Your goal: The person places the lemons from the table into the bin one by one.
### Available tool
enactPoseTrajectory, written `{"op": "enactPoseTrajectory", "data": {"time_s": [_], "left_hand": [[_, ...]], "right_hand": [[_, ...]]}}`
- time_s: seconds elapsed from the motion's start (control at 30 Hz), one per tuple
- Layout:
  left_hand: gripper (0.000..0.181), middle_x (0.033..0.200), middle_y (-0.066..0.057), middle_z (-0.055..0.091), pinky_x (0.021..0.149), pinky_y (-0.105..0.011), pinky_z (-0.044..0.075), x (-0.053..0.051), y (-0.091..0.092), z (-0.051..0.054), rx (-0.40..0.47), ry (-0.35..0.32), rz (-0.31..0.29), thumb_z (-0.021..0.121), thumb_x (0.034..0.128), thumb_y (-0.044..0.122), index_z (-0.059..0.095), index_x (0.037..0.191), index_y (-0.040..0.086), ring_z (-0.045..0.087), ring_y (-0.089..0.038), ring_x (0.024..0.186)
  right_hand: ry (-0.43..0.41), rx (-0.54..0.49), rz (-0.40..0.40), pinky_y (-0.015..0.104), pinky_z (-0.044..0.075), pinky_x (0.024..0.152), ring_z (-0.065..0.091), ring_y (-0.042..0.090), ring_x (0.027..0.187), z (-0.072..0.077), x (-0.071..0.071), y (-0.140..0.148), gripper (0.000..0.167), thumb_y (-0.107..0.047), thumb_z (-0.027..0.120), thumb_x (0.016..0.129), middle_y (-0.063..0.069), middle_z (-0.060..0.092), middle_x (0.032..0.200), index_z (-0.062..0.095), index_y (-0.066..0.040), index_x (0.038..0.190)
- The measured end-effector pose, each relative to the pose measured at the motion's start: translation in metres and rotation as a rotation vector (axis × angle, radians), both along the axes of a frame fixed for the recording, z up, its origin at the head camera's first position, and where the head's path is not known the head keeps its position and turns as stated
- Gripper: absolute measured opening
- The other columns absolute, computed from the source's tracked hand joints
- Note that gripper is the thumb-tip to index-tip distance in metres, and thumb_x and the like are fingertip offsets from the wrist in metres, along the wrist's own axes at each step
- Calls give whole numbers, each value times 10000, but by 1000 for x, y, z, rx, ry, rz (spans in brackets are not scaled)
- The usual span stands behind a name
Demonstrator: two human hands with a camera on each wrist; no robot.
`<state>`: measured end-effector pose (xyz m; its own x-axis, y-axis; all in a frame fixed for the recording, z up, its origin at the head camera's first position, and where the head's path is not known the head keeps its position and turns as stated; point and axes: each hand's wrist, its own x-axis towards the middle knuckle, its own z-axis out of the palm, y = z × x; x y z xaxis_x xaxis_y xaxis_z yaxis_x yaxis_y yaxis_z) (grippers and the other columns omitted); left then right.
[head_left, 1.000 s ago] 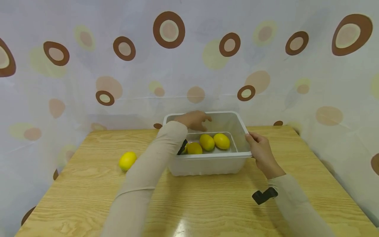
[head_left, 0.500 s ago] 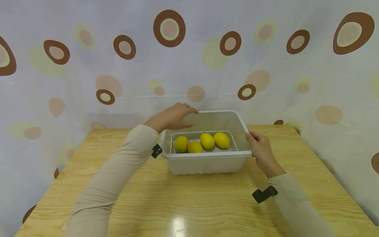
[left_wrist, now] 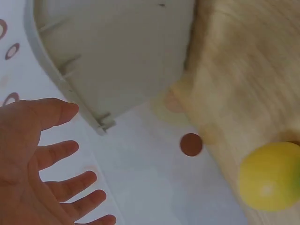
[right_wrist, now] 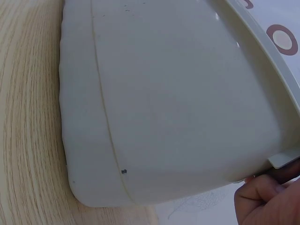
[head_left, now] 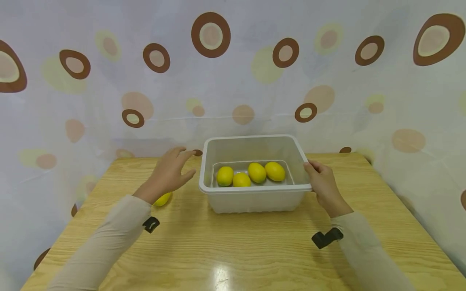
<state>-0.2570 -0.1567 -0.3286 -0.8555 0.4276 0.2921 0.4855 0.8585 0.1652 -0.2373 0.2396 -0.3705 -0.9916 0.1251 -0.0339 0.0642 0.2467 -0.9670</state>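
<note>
A white plastic tub (head_left: 255, 201) stands on the wooden table with several yellow lemons (head_left: 257, 173) on its floor. My right hand (head_left: 323, 184) grips the tub's right rim, thumb on top and fingers curled beneath; the right wrist view shows those fingers (right_wrist: 262, 194) under the edge. My left hand (head_left: 167, 171) is in the air left of the tub, holding nothing, its fingers spread. Below that hand, partly hidden by it, one loose lemon (head_left: 163, 199) lies on the table. The left wrist view shows this lemon (left_wrist: 271, 177) apart from the spread fingers (left_wrist: 77, 185).
The wooden table (head_left: 233, 242) reaches back to a wall covering (head_left: 233, 81) with brown, pink and yellow oval prints. A black strap mount sits on each wrist, the left mount (head_left: 151, 224) and the right mount (head_left: 327, 238).
My left hand has come out from over the tub and moved left and down toward the loose lemon. The right hand keeps its grip on the rim; the tub stays put.
</note>
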Motion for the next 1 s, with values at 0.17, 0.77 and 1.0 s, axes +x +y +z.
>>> {"op": "enactPoseTrajectory", "data": {"time_s": [0.17, 0.77, 1.0], "left_hand": [[554, 1377, -289, 434, 941, -627, 408, 13, -29, -33, -22, -53, 64, 674, 885, 239, 494, 1358, 12, 420, -480, 1247], [680, 1386, -331, 361, 770, -610, 491, 20, -67, -87, 11, -261, 264, 646, 893, 236, 332, 1459, 26, 436, -535, 1173], [610, 1319, -351, 412, 788, -574, 506, 18, -72, -97, 75, -246, 224, 646, 900, 174, 385, 1417, -16, 527, -495, 1075]], "right_hand": [[2, 2, 1, 205, 529, 766, 476, 326, 1169, 0, 1, 0, 562, -337, 343, 1035, 242, 406, 1389, 314, 16, 1471], [3, -6, 13, 355, 508, 911, 450, 365, 1218, 1, 0, 1, 577, -345, 342, 1035, 257, 390, 1405, 291, 21, 1478], [1, -6, 13, 273, 531, 832, 440, 383, 1232, -1, 0, 2, 575, -341, 339, 1036, 260, 385, 1414, 289, 21, 1479]]}}
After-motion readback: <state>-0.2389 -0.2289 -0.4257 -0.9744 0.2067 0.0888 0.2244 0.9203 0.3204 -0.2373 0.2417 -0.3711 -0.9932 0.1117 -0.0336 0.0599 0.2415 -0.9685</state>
